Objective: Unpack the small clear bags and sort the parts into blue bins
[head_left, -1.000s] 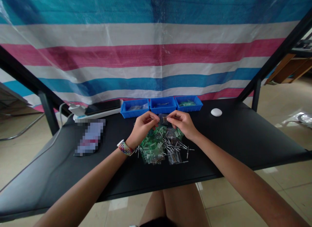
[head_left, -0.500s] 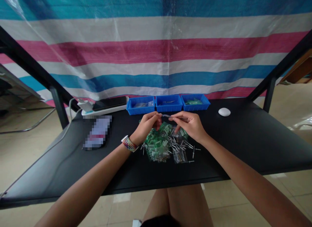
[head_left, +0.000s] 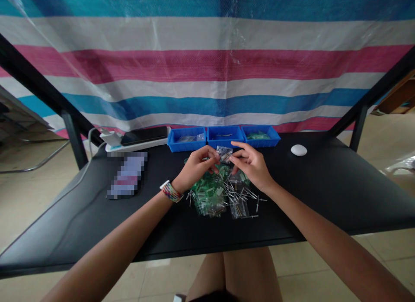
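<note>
Between my hands is a small clear plastic bag (head_left: 223,153) with a few thin, brownish metal pieces inside. My left hand (head_left: 198,167) pinches its left edge. My right hand (head_left: 254,167) has the bag's lower right corner at the thumb and fingers, with the index finger lifted and stretched out. Below them on the black table lies a heap of green plastic pieces (head_left: 209,189). Silver pop rivets (head_left: 238,191) are scattered to its right, some partly under other pieces. Another small clear bag (head_left: 239,208) lies at the near side of the heap.
Three blue bins stand behind my hands: the left bin (head_left: 187,146) holds clear bags, the middle bin (head_left: 225,142) thin metal pieces, the right bin (head_left: 262,142) green pieces. A power strip (head_left: 139,145) bears a dark phone (head_left: 144,136). A white mouse-like object (head_left: 298,150) lies right.
The bag was a thin strip stretched between my fingertips; now its flat face shows. My right index finger has lifted away from it.
</note>
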Demonstrator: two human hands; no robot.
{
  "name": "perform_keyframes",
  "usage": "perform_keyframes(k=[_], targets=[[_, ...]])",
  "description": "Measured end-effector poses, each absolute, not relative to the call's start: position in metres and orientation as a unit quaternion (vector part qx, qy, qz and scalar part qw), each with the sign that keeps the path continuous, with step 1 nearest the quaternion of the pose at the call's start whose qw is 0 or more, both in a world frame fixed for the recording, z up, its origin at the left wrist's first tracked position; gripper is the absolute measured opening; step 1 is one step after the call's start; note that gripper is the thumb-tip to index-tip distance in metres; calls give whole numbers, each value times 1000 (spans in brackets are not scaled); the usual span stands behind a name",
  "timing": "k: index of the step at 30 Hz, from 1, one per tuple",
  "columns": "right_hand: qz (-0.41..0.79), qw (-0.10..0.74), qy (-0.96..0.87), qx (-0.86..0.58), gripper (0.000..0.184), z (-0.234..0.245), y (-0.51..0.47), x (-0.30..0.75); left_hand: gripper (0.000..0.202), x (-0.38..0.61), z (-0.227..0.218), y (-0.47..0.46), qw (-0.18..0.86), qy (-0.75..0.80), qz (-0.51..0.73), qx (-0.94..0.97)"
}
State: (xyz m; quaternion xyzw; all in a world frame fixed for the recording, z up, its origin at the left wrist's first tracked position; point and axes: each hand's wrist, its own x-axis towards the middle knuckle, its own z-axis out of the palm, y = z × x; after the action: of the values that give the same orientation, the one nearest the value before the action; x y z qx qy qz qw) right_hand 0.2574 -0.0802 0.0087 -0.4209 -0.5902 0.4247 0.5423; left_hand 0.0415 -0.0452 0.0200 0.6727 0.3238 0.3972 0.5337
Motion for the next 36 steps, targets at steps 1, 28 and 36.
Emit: perform_keyframes(k=[1,28,36], targets=[[430,538,-588,-425,45,9,-79,259,20,41,19,-45,513,319,400,689],[306,515,-666,-444,28,12,-88,259,26,39,23,-46,487,325,430,687],[229,401,-740,-489,9,12,-77,273,27,20,21,-18,468,408,548,560]])
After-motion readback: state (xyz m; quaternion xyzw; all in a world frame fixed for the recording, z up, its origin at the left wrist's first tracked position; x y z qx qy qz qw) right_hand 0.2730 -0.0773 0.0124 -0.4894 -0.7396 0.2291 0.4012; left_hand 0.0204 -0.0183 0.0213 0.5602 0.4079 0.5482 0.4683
